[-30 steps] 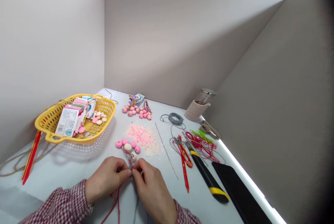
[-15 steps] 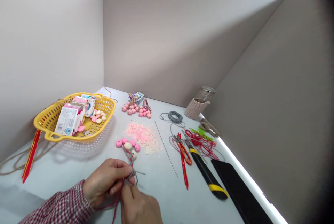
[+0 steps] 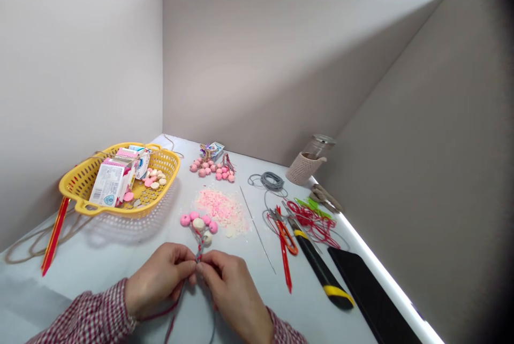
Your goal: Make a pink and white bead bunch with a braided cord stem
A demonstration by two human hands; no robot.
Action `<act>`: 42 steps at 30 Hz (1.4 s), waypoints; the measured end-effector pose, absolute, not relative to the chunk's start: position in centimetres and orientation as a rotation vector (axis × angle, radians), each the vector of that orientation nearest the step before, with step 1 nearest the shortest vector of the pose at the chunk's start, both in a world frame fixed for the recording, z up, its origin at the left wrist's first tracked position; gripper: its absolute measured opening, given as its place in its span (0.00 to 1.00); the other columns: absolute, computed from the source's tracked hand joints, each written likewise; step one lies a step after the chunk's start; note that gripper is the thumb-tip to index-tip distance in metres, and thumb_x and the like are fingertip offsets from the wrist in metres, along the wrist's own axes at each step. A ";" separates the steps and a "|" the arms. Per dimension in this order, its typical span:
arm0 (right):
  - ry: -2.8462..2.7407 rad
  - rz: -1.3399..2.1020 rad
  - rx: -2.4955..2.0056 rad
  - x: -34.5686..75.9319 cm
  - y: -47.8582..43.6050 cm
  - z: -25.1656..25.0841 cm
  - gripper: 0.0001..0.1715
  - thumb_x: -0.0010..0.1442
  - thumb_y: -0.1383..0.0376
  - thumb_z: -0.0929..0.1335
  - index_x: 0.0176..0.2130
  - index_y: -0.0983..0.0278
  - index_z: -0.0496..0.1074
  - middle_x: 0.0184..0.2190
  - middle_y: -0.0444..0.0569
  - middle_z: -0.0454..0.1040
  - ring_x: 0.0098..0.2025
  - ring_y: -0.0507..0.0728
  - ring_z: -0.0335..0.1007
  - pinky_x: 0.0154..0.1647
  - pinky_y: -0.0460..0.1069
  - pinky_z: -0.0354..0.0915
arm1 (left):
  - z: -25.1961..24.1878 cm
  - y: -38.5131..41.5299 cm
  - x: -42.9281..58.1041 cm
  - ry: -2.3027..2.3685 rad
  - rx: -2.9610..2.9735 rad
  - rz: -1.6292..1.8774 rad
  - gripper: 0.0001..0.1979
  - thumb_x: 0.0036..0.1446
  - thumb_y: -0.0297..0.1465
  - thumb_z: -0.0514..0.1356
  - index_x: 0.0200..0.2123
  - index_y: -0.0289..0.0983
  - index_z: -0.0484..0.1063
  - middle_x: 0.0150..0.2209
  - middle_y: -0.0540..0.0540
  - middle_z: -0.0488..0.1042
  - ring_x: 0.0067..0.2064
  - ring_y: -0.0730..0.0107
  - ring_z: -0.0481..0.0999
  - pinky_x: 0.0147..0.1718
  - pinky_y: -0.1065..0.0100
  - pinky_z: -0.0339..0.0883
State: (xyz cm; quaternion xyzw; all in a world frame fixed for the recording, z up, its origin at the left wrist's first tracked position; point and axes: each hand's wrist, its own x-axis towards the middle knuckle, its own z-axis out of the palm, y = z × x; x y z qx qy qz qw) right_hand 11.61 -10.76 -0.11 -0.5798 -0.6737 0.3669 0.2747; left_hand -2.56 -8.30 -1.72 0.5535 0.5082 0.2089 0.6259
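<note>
My left hand (image 3: 166, 275) pinches a braided red and grey cord (image 3: 199, 245) from the left. On its other side, my right hand (image 3: 229, 285) pinches the same cord, the fingertips of both hands almost meeting. Loose red and grey strands hang below my fingers toward the near edge. Just beyond, pink beads (image 3: 185, 220) and cream beads (image 3: 198, 224) lie in a cluster at the braid's far end. Pink and cream shavings (image 3: 223, 209) are spread behind them.
A yellow basket (image 3: 160, 194) with boxes and bead-like pieces stands left. A thin metal rod (image 3: 257, 229), orange scissors (image 3: 287, 237), a black-yellow knife (image 3: 319, 266), red cord (image 3: 313, 221) and a black slab (image 3: 367, 285) lie right. Behind are grey cord (image 3: 272, 181) and a glass jar (image 3: 320, 146).
My right hand has moved up and right, from below the cords to the braid beside my left fingers. The grey loop at the fingers is drawn in. The view has shifted slightly.
</note>
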 end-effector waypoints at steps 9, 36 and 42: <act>-1.511 1.206 -1.624 10.9 -10.3 -1.4 0.10 0.55 0.70 0.60 0.23 0.64 0.61 0.14 0.40 0.65 0.15 0.46 0.55 0.18 0.43 0.52 | 0.3 -9.4 -3.6 1.532 2.088 0.541 0.10 0.54 0.31 0.52 0.26 0.37 0.72 0.27 0.46 0.75 0.28 0.68 0.72 0.28 0.71 0.58; -1.346 1.484 -1.539 10.9 -11.4 -1.8 0.07 0.57 0.70 0.57 0.28 0.64 0.60 0.19 0.40 0.66 0.12 0.45 0.52 0.14 0.42 0.48 | -2.4 -9.4 -2.3 1.257 1.447 0.465 0.13 0.48 0.37 0.51 0.20 0.36 0.65 0.10 0.55 0.60 0.12 0.78 0.58 0.12 0.76 0.52; -1.903 0.670 -1.738 11.7 -12.3 -0.4 0.10 0.57 0.69 0.60 0.25 0.64 0.64 0.25 0.48 0.71 0.28 0.54 0.66 0.29 0.47 0.56 | -2.3 -9.7 -2.2 1.369 1.451 0.475 0.14 0.47 0.39 0.51 0.19 0.36 0.65 0.09 0.56 0.59 0.11 0.77 0.60 0.11 0.76 0.49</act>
